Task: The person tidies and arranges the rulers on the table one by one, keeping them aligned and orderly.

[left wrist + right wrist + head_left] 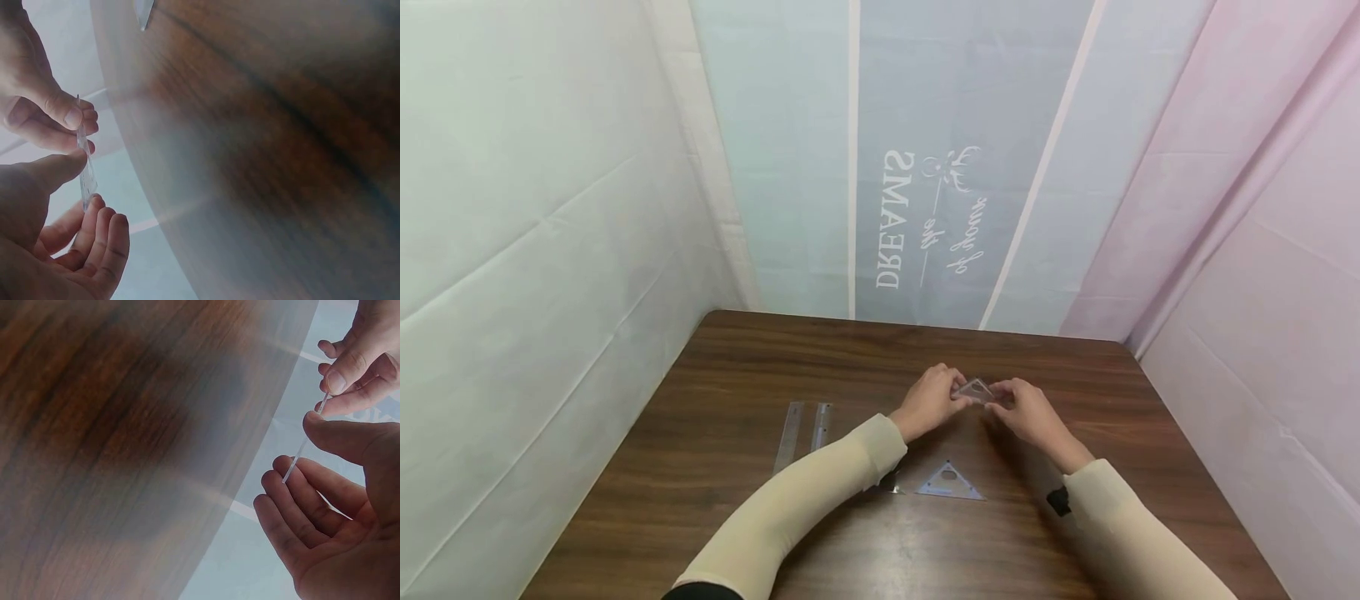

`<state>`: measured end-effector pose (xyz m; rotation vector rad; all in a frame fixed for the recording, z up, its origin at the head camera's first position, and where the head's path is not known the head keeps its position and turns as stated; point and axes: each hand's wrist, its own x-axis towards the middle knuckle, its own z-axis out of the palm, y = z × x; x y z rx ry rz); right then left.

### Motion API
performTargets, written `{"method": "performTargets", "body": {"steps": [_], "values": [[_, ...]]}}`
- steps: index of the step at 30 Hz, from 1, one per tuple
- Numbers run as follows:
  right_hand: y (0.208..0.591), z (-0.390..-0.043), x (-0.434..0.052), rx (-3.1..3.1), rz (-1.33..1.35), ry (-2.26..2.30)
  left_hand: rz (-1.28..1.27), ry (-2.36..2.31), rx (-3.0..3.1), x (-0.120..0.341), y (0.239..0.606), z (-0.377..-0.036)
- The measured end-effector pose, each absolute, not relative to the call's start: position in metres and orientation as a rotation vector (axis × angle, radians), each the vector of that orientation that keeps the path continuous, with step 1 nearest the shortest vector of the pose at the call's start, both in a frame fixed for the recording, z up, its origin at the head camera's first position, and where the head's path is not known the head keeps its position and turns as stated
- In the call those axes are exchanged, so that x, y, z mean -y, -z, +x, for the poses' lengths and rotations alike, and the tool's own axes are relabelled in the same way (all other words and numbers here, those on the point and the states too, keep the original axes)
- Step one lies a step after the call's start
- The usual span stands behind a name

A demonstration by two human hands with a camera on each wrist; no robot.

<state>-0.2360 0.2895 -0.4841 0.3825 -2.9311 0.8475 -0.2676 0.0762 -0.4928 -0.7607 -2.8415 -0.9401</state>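
Head view: clear piece [974,388] mid-table, seemingly.

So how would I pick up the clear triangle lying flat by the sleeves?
The clear triangle lies flat on the table, so probably come from above, near side, where it is open. Lift its long bottom edge with a fingertip, then pinch that thin edge.
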Motion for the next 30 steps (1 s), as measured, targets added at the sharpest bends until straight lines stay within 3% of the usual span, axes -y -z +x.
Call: {"method": "performTargets", "body": {"steps": [30], "values": [[0.491,-0.201,-0.295,2.905,0.475,-0.86,-0.848,0.907,2.841,-0.071,0.499,-0.232]]}}
